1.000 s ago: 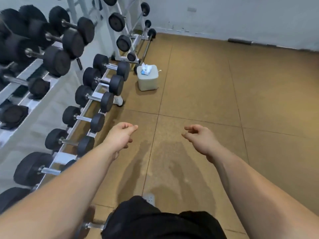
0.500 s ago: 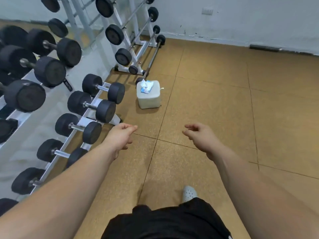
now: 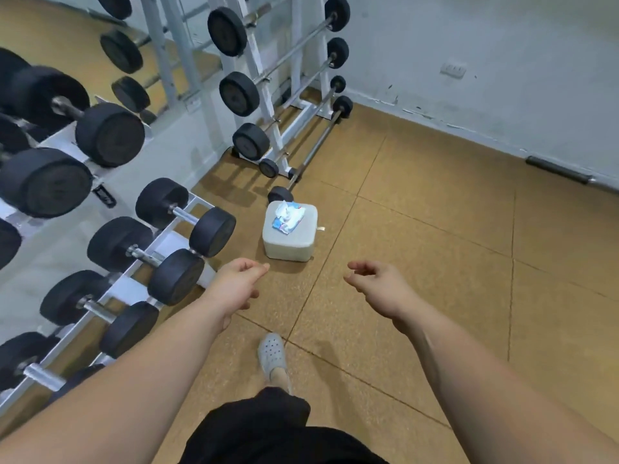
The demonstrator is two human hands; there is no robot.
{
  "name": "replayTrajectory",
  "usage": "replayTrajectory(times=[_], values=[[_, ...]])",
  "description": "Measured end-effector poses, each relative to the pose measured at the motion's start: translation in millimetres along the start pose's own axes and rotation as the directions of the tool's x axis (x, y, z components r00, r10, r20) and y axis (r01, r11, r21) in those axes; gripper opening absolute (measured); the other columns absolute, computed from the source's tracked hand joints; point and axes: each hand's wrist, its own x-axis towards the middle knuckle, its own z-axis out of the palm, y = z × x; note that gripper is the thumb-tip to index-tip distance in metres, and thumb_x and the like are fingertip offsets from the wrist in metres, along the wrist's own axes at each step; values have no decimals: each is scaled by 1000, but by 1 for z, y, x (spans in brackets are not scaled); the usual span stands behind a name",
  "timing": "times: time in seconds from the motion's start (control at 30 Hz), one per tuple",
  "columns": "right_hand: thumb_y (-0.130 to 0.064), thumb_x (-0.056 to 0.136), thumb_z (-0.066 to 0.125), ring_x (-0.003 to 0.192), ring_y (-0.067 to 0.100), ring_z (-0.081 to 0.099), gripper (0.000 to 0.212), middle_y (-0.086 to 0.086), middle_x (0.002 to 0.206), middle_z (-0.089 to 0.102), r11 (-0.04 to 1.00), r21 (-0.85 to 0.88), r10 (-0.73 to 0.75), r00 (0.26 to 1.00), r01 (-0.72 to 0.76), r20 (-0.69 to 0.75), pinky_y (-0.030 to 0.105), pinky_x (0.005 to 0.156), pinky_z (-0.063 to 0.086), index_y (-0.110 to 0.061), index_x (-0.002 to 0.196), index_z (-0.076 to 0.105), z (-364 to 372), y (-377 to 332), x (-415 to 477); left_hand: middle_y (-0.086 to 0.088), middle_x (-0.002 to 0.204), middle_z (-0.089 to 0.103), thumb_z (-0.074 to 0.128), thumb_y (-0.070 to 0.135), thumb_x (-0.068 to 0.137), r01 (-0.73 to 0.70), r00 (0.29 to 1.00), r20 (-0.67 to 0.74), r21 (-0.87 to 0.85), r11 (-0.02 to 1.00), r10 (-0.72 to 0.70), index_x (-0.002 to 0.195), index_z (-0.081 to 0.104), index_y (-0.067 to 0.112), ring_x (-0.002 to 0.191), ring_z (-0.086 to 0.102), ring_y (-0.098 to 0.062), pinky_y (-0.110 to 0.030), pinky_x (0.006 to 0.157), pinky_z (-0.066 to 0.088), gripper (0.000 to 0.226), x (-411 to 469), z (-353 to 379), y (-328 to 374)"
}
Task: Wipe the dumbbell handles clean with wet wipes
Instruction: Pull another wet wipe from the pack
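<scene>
Closer now, the blue-and-white soft wet-wipe pack on its white square box lies within reach.
Both hands, left hand and right hand, are empty, fingers loosely curled; pinch only the protruding top sheet.

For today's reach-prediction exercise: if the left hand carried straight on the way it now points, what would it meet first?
Probably the white box on the floor, with the wet wipes pack on top. The left hand points up-right toward it with nothing between, though depth is unclear from one view.

Both bare forearms reach forward, the left hand loosely curled and the right hand half-open, fingers empty.
</scene>
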Motion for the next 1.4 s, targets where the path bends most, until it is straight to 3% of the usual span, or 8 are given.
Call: replayTrajectory(times=[0.27,0.37,0.67,0.87,1.0,1.2,1.33,1.4], values=[[-32,92,67,94,15,60,32,1,115,63,996,-56,76,997,-75,5,25,72,45,-21,122,66,-28,-90,166,0,108,66,60,47,96,57,997,50,93,994,-62,112,64,27,98,66,-24,-45,88,55,25,164,-23,115],[-31,92,67,88,13,58,30,1,112,63,997,-54,57,998,-56,25,25,68,44,-21,121,66,-39,-114,232,-6,108,67,62,44,96,72,997,19,49,996,-73,106,66,23,97,66,-26,-39,76,52,23,218,-18,151],[-38,91,67,89,11,62,30,-4,109,66,985,-169,25,953,27,300,24,66,45,-25,118,66,-62,-130,465,2,92,67,65,39,96,171,962,-196,-109,979,-189,100,68,19,78,61,-17,-27,59,43,20,353,41,205],[-38,93,65,88,10,61,27,-4,109,66,956,-274,46,866,106,498,23,62,46,-25,116,67,-52,-128,580,1,88,64,65,40,95,299,875,-308,-263,917,-373,98,66,20,76,60,-19,-24,55,40,20,407,79,185],[-38,92,67,93,9,62,30,-5,112,65,933,-327,64,826,148,560,23,66,44,-24,119,67,-23,-102,637,-3,91,64,70,41,91,329,854,-301,-321,888,-425,94,68,25,83,62,-23,-28,64,42,17,458,101,152],[-35,90,70,90,11,63,23,-8,106,66,924,-330,34,817,194,576,23,67,45,-27,112,71,52,-20,723,-2,93,63,71,40,91,283,899,-249,-294,913,-359,108,67,23,82,61,-21,-28,62,41,24,572,133,67],[-33,92,68,89,0,58,22,-14,108,63,896,-335,-32,795,292,606,13,66,42,-28,114,70,97,37,776,2,85,63,76,49,77,238,902,-304,-240,941,-306,102,68,28,77,61,-16,-27,64,41,34,649,157,7],[-35,92,67,92,4,59,23,-12,111,63,871,-352,-60,786,342,615,18,70,43,-29,114,69,119,67,805,3,84,65,71,54,72,202,908,-333,-184,962,-254,97,68,35,72,59,-14,-27,66,42,31,687,169,-23]])
